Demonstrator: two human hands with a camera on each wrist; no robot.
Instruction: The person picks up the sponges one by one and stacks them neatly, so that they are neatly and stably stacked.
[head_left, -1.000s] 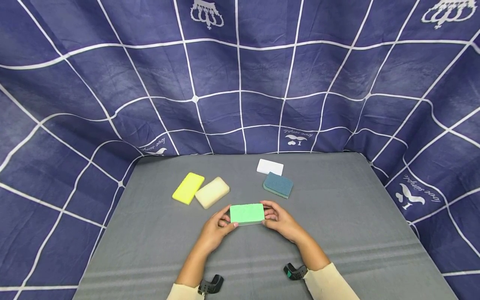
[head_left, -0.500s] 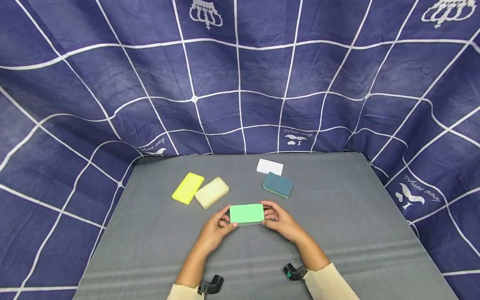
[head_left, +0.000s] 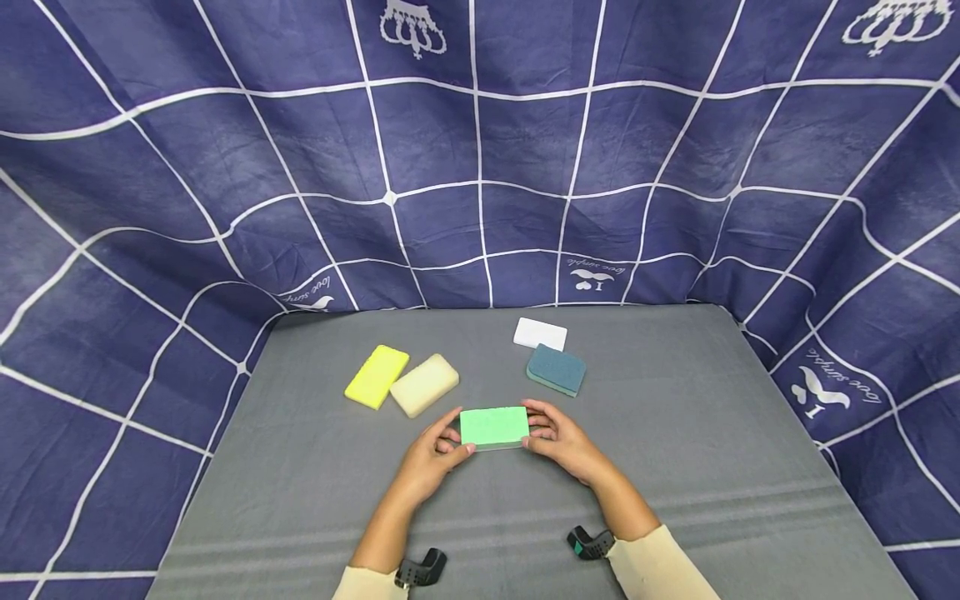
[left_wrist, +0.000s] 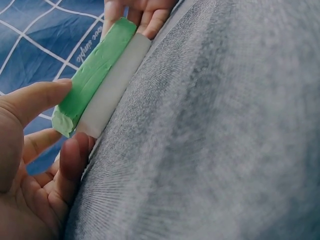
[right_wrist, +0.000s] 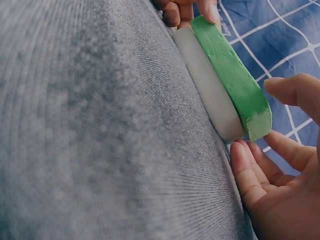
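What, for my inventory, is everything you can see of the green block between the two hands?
The green block is a flat, oblong slab with a creased, slightly dented side and paler short ends; it looks soft, perhaps foam. It lies roughly level, long sides running left to right, on a white layer that appears to rest on the gray cloth. Whether the two are joined isn't clear. The left hand and right hand hold it at opposite ends.

Table (head_left: 675,400): upper block (head_left: 494,425) lies on lower block (left_wrist: 115,82), between left hand (head_left: 430,461) and right hand (head_left: 564,447). Rear left: first sponge (head_left: 377,377) beside second sponge (head_left: 424,386). Rear right: third sponge (head_left: 557,369) before fourth sponge (head_left: 540,333).
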